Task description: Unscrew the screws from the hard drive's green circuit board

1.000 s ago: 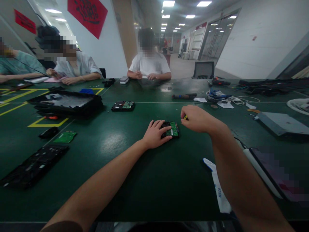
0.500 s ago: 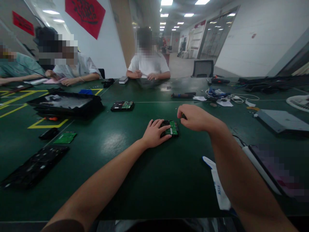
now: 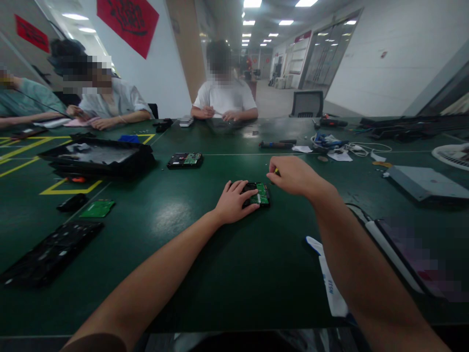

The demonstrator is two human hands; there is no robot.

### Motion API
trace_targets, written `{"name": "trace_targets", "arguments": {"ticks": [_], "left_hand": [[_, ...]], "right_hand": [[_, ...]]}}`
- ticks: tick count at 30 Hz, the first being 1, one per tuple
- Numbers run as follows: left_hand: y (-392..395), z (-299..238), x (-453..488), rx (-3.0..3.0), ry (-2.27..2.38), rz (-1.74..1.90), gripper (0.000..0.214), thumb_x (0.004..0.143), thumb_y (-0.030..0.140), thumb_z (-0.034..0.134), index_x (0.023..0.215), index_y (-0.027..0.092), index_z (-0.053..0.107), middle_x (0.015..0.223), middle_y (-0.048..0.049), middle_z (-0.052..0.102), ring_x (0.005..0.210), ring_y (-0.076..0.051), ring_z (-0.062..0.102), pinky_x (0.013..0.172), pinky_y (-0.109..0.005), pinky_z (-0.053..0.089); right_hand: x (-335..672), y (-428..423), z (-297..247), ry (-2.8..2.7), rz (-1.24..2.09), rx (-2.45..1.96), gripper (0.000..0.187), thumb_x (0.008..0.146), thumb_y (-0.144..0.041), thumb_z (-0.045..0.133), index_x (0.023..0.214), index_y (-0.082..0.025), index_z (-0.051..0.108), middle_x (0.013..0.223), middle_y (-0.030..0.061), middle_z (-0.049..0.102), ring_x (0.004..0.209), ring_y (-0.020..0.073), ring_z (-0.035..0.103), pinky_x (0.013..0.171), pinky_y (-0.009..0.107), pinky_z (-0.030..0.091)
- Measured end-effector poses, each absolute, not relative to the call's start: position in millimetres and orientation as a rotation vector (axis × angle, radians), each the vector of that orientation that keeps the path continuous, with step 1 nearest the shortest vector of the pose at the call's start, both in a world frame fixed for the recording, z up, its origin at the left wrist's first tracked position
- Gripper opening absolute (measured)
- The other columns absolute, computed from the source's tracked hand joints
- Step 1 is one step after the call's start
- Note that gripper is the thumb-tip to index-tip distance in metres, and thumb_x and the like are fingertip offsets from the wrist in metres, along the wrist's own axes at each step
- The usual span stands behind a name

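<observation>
A hard drive (image 3: 262, 191) with a green circuit board facing up lies on the dark green table. My left hand (image 3: 236, 201) grips its left end from above, the thumb along the near edge and the fingers spread over the top and far side. Just to the right and slightly above the drive, my right hand (image 3: 293, 177) is closed around a small tool with black and yellow on its handle (image 3: 277, 172). Most of that tool is hidden by the fingers, and its tip cannot be made out.
Another hard drive (image 3: 185, 160) lies farther off, near a black tray (image 3: 97, 156). To the left are a loose green circuit board (image 3: 97, 209) and a black frame (image 3: 53, 252). A white-and-blue packet (image 3: 331, 283), a grey metal box (image 3: 427, 183) and cables (image 3: 331, 143) lie right. Co-workers sit across the table.
My right hand has turned and shifted slightly left and up, showing some yellow on the tool. The left hand and the hard drive stay put. The whole view has shifted slightly.
</observation>
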State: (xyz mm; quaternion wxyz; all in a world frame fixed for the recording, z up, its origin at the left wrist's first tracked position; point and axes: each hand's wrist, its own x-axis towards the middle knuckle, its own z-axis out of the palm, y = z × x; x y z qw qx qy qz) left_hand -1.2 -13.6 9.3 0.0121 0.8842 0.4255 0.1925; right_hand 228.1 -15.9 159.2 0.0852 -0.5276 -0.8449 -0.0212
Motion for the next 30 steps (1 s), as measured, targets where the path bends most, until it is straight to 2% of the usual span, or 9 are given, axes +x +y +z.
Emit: {"name": "trace_targets", "arguments": {"ticks": [2, 6, 12, 15, 17, 20, 23, 27, 30], "left_hand": [[-13.5, 9.5, -0.9, 2.759, 1.33, 0.593, 0.06, 0.099, 0.068, 0.056, 0.149, 0.036, 0.061, 0.164, -0.0085, 0.045, 0.152, -0.037, 0.039, 0.127, -0.067, 0.022], [-13.5, 9.5, -0.8, 2.754, 1.329, 0.592, 0.06, 0.099, 0.069, 0.055, 0.149, 0.036, 0.061, 0.164, -0.0085, 0.046, 0.152, -0.037, 0.039, 0.127, -0.067, 0.021], [-14.3, 10.3, -1.1, 2.77, 1.332, 0.585, 0.06, 0.1, 0.068, 0.055, 0.15, 0.035, 0.06, 0.164, -0.0101, 0.044, 0.152, -0.037, 0.039, 0.126, -0.068, 0.023], [-14.3, 10.6, -1.3, 2.77, 1.334, 0.576, 0.06, 0.1, 0.069, 0.053, 0.149, 0.035, 0.06, 0.165, -0.0099, 0.044, 0.152, -0.037, 0.039, 0.126, -0.068, 0.023], [-13.9, 10.3, -1.5, 2.767, 1.331, 0.573, 0.06, 0.1, 0.07, 0.053, 0.15, 0.036, 0.06, 0.165, -0.0097, 0.044, 0.153, -0.037, 0.038, 0.126, -0.068, 0.023], [-13.4, 9.4, -1.7, 2.763, 1.327, 0.582, 0.06, 0.1, 0.07, 0.053, 0.149, 0.036, 0.06, 0.165, -0.0093, 0.044, 0.153, -0.037, 0.038, 0.126, -0.068, 0.022], [-13.5, 8.9, -1.7, 2.761, 1.327, 0.594, 0.06, 0.1, 0.069, 0.054, 0.149, 0.036, 0.061, 0.164, -0.0094, 0.044, 0.152, -0.037, 0.039, 0.126, -0.068, 0.022], [-13.9, 9.3, -1.5, 2.775, 1.329, 0.591, 0.061, 0.1, 0.069, 0.052, 0.15, 0.035, 0.06, 0.165, -0.0107, 0.044, 0.153, -0.038, 0.039, 0.126, -0.068, 0.022], [-13.7, 8.9, -1.4, 2.78, 1.332, 0.591, 0.061, 0.1, 0.069, 0.052, 0.15, 0.035, 0.06, 0.165, -0.0105, 0.044, 0.153, -0.037, 0.039, 0.127, -0.067, 0.022]], "right_hand": [[228.2, -14.7, 158.1, -2.494, -0.088, -1.608, 0.015, 0.097, -0.031, 0.058, 0.096, -0.019, 0.067, 0.099, 0.0124, 0.075, 0.091, 0.0273, 0.067, 0.077, 0.037, 0.045], [230.3, -13.5, 158.8, -2.582, 0.008, -1.398, 0.015, 0.089, -0.016, 0.059, 0.101, -0.018, 0.067, 0.11, 0.0107, 0.075, 0.099, 0.0238, 0.067, 0.085, 0.033, 0.046], [228.1, -15.7, 160.0, -2.509, -0.084, -1.588, 0.015, 0.097, -0.029, 0.057, 0.093, -0.019, 0.067, 0.097, 0.0109, 0.074, 0.086, 0.0249, 0.066, 0.075, 0.035, 0.043], [227.9, -17.1, 160.0, -2.55, -0.045, -1.484, 0.012, 0.092, -0.021, 0.058, 0.099, -0.019, 0.068, 0.105, 0.0111, 0.074, 0.092, 0.0242, 0.066, 0.078, 0.033, 0.044], [228.5, -17.8, 161.0, -2.599, 0.011, -1.384, 0.017, 0.089, -0.015, 0.058, 0.102, -0.018, 0.068, 0.11, 0.0107, 0.074, 0.096, 0.023, 0.066, 0.081, 0.032, 0.045], [228.9, -18.0, 162.2, -2.579, -0.014, -1.468, 0.012, 0.094, -0.021, 0.057, 0.098, -0.018, 0.068, 0.104, 0.0111, 0.075, 0.093, 0.0243, 0.067, 0.08, 0.034, 0.045], [228.7, -17.0, 161.4, -2.506, -0.089, -1.606, 0.017, 0.098, -0.03, 0.056, 0.094, -0.019, 0.069, 0.098, 0.0121, 0.075, 0.089, 0.0268, 0.068, 0.077, 0.037, 0.045], [228.8, -16.9, 160.6, -2.586, -0.012, -1.467, 0.013, 0.09, -0.018, 0.059, 0.099, -0.019, 0.069, 0.107, 0.011, 0.075, 0.096, 0.0251, 0.067, 0.082, 0.034, 0.046], [226.9, -18.9, 161.8, -2.602, -0.019, -1.454, 0.013, 0.09, -0.018, 0.058, 0.099, -0.019, 0.068, 0.106, 0.0111, 0.075, 0.094, 0.0248, 0.067, 0.08, 0.035, 0.046]]}}
